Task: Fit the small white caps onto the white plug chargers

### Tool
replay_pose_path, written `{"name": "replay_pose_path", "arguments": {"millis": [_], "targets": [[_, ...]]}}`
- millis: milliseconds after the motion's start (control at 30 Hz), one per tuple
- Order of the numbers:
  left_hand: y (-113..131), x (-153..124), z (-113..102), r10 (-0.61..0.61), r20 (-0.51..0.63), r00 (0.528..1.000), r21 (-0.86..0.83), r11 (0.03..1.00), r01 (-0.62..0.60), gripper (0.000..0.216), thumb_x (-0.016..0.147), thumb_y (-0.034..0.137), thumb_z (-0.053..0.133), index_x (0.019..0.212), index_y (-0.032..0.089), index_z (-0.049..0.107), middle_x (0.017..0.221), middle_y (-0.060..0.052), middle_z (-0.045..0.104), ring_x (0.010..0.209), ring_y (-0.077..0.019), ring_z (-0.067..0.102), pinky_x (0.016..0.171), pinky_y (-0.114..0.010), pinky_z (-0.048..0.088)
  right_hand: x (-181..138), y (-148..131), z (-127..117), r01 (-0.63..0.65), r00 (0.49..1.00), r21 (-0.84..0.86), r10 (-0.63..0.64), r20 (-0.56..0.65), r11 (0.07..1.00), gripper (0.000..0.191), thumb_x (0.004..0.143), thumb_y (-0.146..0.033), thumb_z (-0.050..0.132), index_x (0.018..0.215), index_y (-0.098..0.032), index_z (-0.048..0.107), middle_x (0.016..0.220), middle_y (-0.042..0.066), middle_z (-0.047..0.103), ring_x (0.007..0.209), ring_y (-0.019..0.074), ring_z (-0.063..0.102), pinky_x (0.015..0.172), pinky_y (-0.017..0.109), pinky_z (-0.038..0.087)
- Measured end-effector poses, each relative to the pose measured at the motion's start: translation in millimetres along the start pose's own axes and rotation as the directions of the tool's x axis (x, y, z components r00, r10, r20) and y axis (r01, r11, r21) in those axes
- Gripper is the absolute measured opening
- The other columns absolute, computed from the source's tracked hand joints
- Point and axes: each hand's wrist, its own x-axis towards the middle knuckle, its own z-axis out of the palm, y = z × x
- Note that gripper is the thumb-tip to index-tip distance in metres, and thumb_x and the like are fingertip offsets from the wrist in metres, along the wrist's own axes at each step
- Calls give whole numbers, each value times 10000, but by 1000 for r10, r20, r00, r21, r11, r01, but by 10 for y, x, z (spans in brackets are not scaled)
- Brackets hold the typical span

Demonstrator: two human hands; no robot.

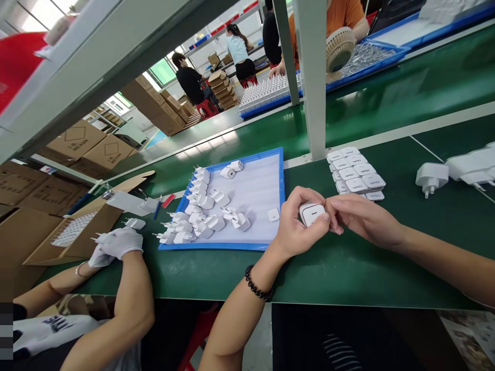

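- The left hand (296,226) is curled shut around a small white charger (312,213). The fingers wrap over its top and the thumb sits below, so only its pale front face shows.
- The charger is held just above the near part of the green table (348,268), right of the blue tray (216,247) and in front of the white post (314,77).
- The right hand (365,219) reaches in from the right with its fingers nearly straight and close together. Their tips rest against the charger's right end; I cannot tell whether they pinch it or only touch it.
- A black bead bracelet (257,288) sits on the left wrist.
- The tray lies flat on the table, left of the hands. White plugs (201,206) crowd its left half, and one small white square piece (273,214) lies alone near its right edge.
- A tidy block of white chargers (356,174) lies face up, just beyond the right hand.
- Farther right, a lone white plug (431,178) stands on the table, pins down.
- At the far left, a co-worker's gloved hands (118,245) hold a white plug beside an open cardboard box (65,242).
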Motion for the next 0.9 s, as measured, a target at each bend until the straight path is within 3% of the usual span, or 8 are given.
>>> {"name": "replay_pose_path", "arguments": {"millis": [233, 367, 433, 567, 667, 900], "targets": [[-4, -14, 38, -18, -39, 999, -29, 999, 17, 280, 889, 366, 649, 829, 196, 434, 795, 17, 566, 650, -82, 547, 598, -231, 432, 29, 41, 5, -19, 1000, -19, 18, -18, 1000, 447, 849, -542, 649, 595, -175, 657, 607, 43, 576, 585, 159, 505, 571, 304, 422], [-3, -11, 17, -107, -72, 992, -71, 992, 101, 283, 938, 388, 569, 771, 182, 472, 742, 9, 562, 657, -97, 524, 628, -250, 433, 42, 76, -12, -16, 1000, -35, 16, 9, 999, 454, 876, -526, 619, 594, -172, 650, 599, 44, 576, 577, 157, 505, 581, 309, 418], [-2, 2, -17, -137, -44, 990, -107, 985, 131, 279, 947, 438, 534, 845, 178, 527, 770, -3, 573, 690, -115, 535, 646, -260, 442, 52, 91, -30, -20, 1000, -20, 20, -2, 1000, 441, 884, -510, 614, 605, -169, 648, 600, 40, 576, 565, 151, 504, 579, 307, 412], [2, 37, -61, -179, 81, 980, -156, 969, 190, 386, 845, 481, 661, 1049, 175, 547, 814, -6, 596, 714, -139, 582, 662, -272, 471, 73, 104, -68, -20, 998, 14, 21, -52, 1000, 416, 896, -476, 606, 626, -162, 647, 598, 32, 564, 558, 143, 500, 575, 301, 401], [-6, 54, -37, -233, 123, 965, -176, 952, 252, 332, 854, 459, 650, 988, 182, 524, 706, 17, 583, 619, -139, 591, 638, -289, 492, 84, 109, -78, -20, 997, 14, 21, -74, 1000, 409, 894, -473, 611, 631, -161, 639, 589, 30, 555, 559, 145, 495, 575, 305, 399], [10, 67, 0, -264, 55, 963, -197, 943, 270, 226, 916, 392, 536, 879, 173, 574, 682, -1, 591, 594, -142, 562, 614, -293, 483, 102, 144, -71, -55, 995, 6, 56, -84, 998, 452, 875, -534, 628, 620, -160, 635, 592, 30, 560, 552, 142, 490, 575, 305, 387]]}}
